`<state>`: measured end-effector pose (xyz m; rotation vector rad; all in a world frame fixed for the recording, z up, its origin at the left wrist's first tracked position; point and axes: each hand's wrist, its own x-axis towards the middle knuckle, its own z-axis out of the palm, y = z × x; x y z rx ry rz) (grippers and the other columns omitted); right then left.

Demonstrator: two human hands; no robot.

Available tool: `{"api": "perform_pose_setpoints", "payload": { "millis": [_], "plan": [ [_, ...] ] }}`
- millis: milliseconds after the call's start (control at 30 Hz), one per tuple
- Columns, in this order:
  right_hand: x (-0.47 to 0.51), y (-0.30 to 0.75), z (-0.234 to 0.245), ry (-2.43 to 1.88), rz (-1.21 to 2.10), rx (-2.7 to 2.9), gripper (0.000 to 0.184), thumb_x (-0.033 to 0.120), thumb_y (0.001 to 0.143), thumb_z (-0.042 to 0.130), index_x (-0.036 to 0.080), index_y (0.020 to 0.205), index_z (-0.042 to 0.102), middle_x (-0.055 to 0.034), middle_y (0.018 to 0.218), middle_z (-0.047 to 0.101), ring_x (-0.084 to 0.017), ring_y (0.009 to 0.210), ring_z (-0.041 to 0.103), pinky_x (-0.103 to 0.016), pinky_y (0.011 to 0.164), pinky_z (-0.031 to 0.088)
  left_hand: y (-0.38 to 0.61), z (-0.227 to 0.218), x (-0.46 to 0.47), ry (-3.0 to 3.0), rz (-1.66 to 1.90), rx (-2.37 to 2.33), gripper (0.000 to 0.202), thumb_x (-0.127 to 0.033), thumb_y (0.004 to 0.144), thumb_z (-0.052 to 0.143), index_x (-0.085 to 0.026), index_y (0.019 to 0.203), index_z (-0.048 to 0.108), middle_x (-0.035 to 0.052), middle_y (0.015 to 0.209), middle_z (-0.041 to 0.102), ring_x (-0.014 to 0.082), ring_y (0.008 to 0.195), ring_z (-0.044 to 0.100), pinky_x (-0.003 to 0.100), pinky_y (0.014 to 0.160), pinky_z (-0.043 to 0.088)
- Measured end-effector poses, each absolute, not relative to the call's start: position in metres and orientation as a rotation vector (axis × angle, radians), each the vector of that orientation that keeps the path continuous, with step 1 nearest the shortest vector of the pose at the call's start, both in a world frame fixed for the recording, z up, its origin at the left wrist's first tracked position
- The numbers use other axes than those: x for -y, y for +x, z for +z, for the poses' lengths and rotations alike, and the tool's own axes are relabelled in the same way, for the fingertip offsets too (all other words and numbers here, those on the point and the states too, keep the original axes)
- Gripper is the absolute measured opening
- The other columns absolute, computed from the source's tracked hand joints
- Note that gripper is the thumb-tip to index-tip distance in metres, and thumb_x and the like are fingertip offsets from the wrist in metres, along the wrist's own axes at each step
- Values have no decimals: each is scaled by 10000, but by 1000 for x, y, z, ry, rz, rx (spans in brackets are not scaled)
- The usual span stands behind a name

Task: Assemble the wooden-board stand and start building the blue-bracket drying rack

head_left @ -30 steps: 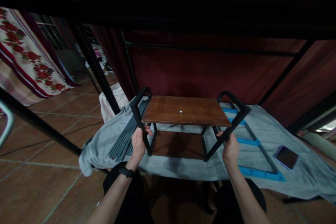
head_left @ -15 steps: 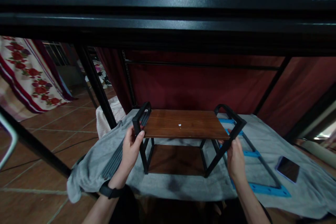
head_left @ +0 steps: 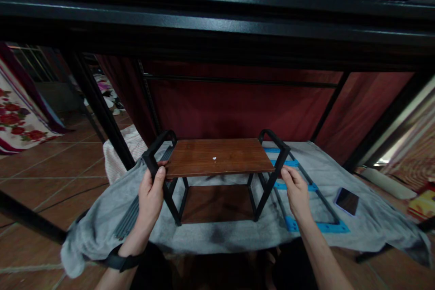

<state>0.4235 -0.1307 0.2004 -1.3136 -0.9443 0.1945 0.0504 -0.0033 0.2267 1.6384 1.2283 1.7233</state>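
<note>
A small two-tier shelf point(head_left: 220, 157) with brown wooden boards and black metal side frames stands upright on a grey cloth. My left hand point(head_left: 151, 194), with a black band on its wrist, is closed around the left side frame, its thumb near the board's corner. At the outer face of the right side frame is my right hand point(head_left: 296, 188), fingers curled and pinched together against the metal. Whatever lies between those fingertips is hidden. A small white spot point(head_left: 214, 158) shows on the top board.
Grey rods point(head_left: 127, 219) lie left of the shelf. To the right are a dark frame with blue parts point(head_left: 328, 227) and a phone point(head_left: 347, 201). The grey cloth point(head_left: 190, 240) covers the surface; a thick black bar point(head_left: 217, 22) crosses above, and a dark red curtain point(head_left: 238, 108) hangs behind.
The view has shifted right, so the shelf appears further left. My right hand has moved from being wrapped around the right frame to a pinch at its outer side. My left hand keeps its hold.
</note>
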Motion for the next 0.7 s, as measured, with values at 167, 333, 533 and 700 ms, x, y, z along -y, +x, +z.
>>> {"api": "perform_pose_setpoints", "payload": {
  "millis": [167, 333, 533, 700],
  "plan": [
    [131, 430, 207, -1298, 223, 1025, 269, 477, 857, 620, 235, 972, 650, -13, 845, 665, -193, 796, 599, -333, 761, 472, 48, 218, -3, 1640, 1778, -1189, 386, -539, 892, 536, -258, 1128, 656, 30, 1123, 668, 252, 1104, 592, 381, 972, 478],
    [127, 434, 203, -1261, 261, 1055, 242, 460, 867, 619, 243, 973, 616, -7, 850, 649, -185, 796, 585, -315, 736, 455, 50, 217, -4, 1575, 1754, -1146, 426, -550, 878, 553, -242, 1156, 646, 43, 1136, 652, 237, 969, 620, 348, 802, 543],
    [122, 432, 200, -1230, 285, 1054, 252, 476, 854, 632, 247, 949, 588, 10, 791, 617, -180, 775, 568, -303, 712, 441, 53, 221, -2, 1480, 1738, -1155, 467, -566, 871, 560, -223, 1178, 637, 46, 1134, 638, 153, 713, 585, 294, 634, 534],
    [127, 420, 206, -1284, 243, 1047, 268, 501, 853, 628, 252, 945, 591, 5, 824, 620, -187, 802, 571, -317, 741, 450, 50, 218, -4, 1482, 1729, -1173, 476, -547, 885, 545, -208, 1206, 636, 37, 1046, 652, 124, 664, 540, 261, 585, 488]
  ]
}}
